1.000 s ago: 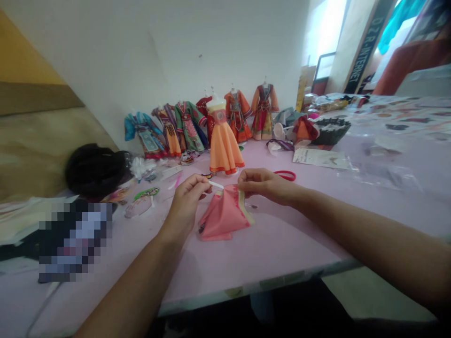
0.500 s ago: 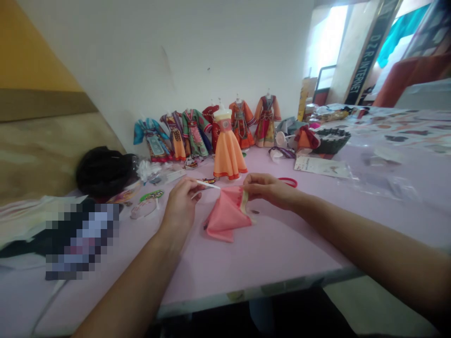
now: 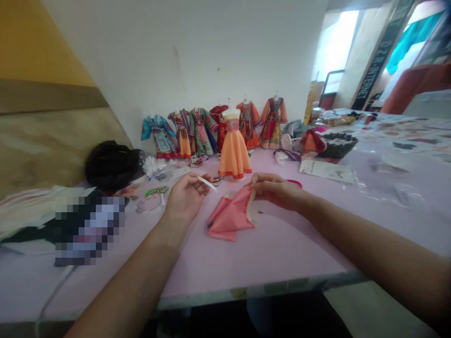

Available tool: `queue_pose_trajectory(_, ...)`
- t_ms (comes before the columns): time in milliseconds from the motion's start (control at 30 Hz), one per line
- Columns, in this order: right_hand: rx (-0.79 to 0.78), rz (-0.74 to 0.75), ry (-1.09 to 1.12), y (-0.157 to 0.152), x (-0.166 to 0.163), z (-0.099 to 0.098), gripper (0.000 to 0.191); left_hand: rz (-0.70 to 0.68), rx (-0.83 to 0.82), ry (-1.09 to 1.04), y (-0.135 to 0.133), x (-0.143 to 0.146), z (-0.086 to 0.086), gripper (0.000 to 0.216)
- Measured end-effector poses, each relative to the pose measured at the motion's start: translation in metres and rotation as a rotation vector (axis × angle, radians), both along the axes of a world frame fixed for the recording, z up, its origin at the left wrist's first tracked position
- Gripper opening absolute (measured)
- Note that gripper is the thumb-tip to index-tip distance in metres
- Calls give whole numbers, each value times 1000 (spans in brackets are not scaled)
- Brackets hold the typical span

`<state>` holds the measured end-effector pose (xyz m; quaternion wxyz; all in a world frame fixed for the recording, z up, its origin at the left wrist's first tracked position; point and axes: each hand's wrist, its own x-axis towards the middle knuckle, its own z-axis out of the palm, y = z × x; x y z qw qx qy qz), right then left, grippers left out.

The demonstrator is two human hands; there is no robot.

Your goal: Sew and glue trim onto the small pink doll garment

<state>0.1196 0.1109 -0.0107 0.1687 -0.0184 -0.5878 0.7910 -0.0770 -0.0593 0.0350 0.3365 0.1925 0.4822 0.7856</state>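
Note:
Between thumb and fingers, my left hand (image 3: 185, 195) pinches a thin white strip (image 3: 207, 183), whose free end points toward the cloth. My right hand (image 3: 273, 190) is closed on the upper edge of a folded pink cloth piece (image 3: 230, 216) with a cream border along its right side. The cloth's lower part rests on the table, and a small dark spot shows at its left. The strip and the cloth are apart. Just behind my hands stands a small dress form in an orange doll dress (image 3: 234, 152) with a red hem.
Several doll robes (image 3: 199, 126) stand along the wall. A black bundle (image 3: 112, 164) and folded fabrics (image 3: 38, 211) lie left. A red ring (image 3: 295, 183) sits behind my right hand, with a white card (image 3: 327, 171) and a dark basket (image 3: 336, 144) farther right.
The white strip's end has come away from the cloth's top edge as my left hand opened up slightly. The cloth's upper left corner has dropped. The whole view has shifted a little.

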Motion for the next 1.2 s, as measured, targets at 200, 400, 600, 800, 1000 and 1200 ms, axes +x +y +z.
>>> queue_pose_trajectory(200,-94,77,-15,-2,3,3,10,-87,-72,58,0,7,-2,10)
queue_pose_trajectory(400,-53,215,-28,-8,8,4,10,-88,-94,138,4,13,-8,10)
queue_pose_trajectory(600,-26,369,1,-12,13,8,6,-306,-183,196,3,29,-15,12)
queue_pose_trajectory(800,22,442,45,-22,13,11,3,-454,-249,281,2,39,-19,10)
queue_pose_trajectory(1000,16,481,42,-28,13,10,1,-540,-278,329,-2,44,-18,7)
queue_pose_trajectory(1200,8,451,43,-24,15,14,1,-522,-276,356,-1,42,-18,8)
